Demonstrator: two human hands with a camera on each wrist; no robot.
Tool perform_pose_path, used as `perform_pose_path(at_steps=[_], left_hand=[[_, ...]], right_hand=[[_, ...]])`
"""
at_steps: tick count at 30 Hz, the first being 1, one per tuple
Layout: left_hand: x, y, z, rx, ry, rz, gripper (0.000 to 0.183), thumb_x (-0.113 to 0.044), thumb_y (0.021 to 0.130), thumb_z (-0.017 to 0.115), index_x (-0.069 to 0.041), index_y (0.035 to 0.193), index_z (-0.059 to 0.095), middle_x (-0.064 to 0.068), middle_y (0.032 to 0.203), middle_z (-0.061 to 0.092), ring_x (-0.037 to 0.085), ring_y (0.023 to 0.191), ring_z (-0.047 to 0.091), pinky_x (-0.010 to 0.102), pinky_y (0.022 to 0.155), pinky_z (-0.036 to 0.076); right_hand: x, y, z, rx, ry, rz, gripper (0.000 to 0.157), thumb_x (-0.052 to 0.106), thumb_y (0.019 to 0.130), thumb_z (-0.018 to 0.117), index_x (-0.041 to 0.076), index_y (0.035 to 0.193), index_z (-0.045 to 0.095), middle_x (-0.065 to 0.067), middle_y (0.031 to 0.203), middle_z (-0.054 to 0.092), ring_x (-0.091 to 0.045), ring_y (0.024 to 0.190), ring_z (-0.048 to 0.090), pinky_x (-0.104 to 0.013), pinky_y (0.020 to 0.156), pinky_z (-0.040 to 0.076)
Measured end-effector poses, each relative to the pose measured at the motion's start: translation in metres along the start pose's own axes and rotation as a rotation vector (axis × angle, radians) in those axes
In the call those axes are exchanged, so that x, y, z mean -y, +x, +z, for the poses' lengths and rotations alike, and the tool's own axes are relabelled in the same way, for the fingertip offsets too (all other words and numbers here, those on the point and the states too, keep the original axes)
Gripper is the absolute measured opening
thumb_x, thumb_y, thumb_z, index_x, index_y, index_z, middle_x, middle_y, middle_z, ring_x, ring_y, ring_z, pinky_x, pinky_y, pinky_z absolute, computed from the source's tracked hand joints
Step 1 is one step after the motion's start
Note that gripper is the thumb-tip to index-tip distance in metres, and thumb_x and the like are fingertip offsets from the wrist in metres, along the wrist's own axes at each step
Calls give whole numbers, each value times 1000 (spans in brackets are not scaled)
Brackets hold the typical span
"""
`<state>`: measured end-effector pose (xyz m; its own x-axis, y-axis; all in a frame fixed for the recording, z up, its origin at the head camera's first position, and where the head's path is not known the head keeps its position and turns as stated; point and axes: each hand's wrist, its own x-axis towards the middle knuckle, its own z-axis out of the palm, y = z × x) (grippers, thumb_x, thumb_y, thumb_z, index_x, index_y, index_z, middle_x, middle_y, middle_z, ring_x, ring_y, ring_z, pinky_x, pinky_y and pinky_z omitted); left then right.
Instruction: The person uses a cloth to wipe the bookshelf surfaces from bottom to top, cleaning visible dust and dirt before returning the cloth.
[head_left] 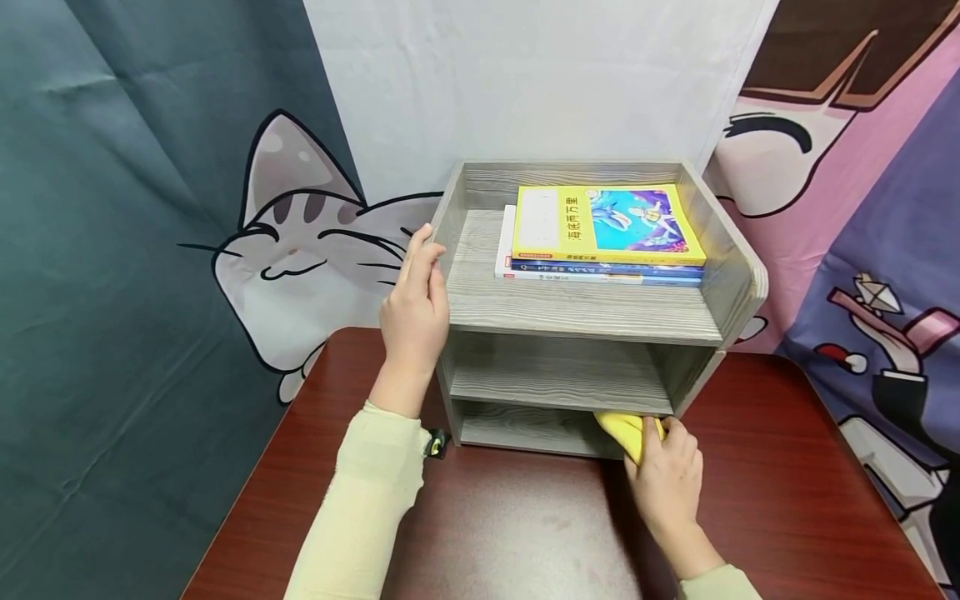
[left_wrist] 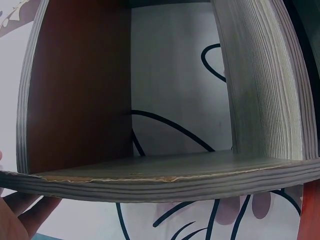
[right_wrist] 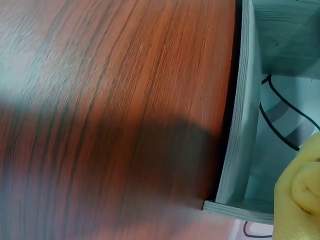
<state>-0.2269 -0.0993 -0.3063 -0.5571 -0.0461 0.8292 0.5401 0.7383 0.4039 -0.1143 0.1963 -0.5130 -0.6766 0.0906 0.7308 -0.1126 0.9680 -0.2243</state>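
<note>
Currently, the right grip (head_left: pixel 667 479) grasps one yellow cloth (head_left: pixel 622 432) at the lowest of three levels in one grey shelf (head_left: pixel 540 304); the left grip (head_left: pixel 415 321), released, touches the shelf's left side. At least three books (head_left: pixel 600 229) lie stacked on top.

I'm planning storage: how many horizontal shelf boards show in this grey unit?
3: top board under the books, middle board below it, bottom board partly hidden by the yellow cloth.

The cloth (head_left: pixel 622 430) is plain yellow, the shelf (head_left: pixel 540 305) grey wood-grained, the desk (head_left: pixel 517 533) dark-streaked red-brown, the top book (head_left: pixel 581 225) yellow with a blue-purple picture, sleeves (head_left: pixel 360 500) pale yellow-green.
</note>
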Motion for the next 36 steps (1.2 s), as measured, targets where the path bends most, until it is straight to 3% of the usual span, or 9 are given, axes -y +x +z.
perform_pose_path(at_steps=[9,18,36], left_hand=[[1,0,-1,-12,5,2,21,-20,99,40,-13,110,56,-5,135,50,24,38,36,35,39,31],[1,0,0,-5,7,0,22,-20,99,38,-13,110,56,-5,135,50,26,40,42,36,41,34],[1,0,1,-2,2,-7,22,-21,99,38,-13,110,56,-6,135,50,28,44,46,37,42,36]], right_hand=[[6,-4,9,23,-20,64,54,7,56,76,-4,105,55,-26,101,44,-45,76,42,-52,60,32],[2,-13,19,39,-43,51,58,11,56,77,-4,107,55,-25,101,46,-45,77,44,-51,60,33],[0,-20,28,195,-95,63,69,10,53,80,-4,115,52,-24,104,45,-44,79,43,-49,58,34]])
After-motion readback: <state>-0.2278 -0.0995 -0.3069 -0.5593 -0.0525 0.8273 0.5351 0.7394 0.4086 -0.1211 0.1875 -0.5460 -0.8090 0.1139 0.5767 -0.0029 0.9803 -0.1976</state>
